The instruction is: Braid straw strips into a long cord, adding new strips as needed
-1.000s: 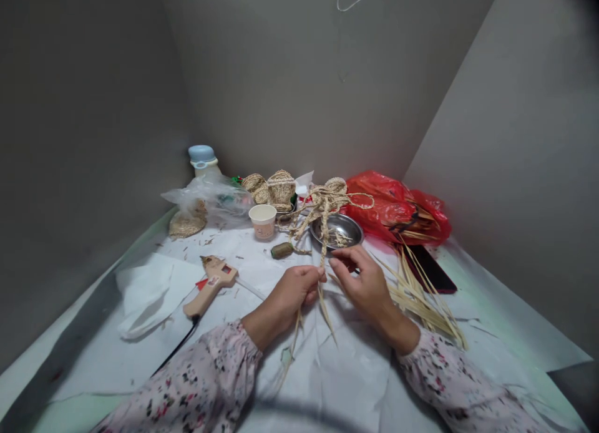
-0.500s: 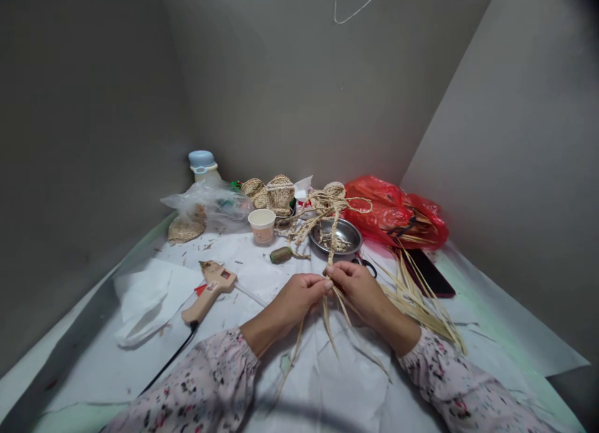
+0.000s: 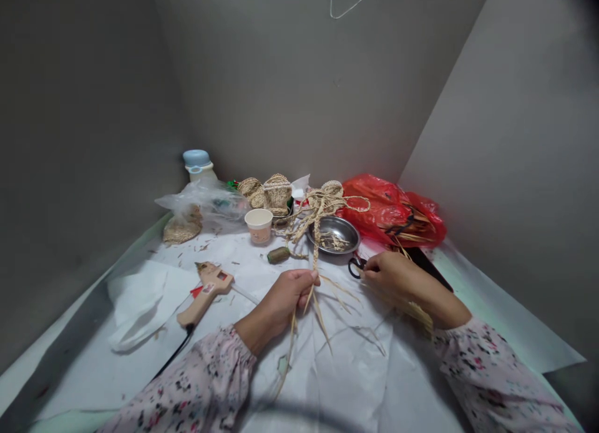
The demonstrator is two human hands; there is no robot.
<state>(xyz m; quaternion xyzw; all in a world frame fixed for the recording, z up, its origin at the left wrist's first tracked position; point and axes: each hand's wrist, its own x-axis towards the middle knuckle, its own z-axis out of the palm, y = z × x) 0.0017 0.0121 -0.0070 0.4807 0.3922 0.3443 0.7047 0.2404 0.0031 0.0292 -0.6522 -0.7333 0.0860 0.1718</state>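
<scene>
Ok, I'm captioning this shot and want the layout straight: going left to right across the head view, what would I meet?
Crumpled white sheet → glue gun → cup → spool → braid, pinched by the left hand → black loop → right hand.

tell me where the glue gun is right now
In the head view, the glue gun lies on the left, between the crumpled white sheet and the left hand.
</scene>
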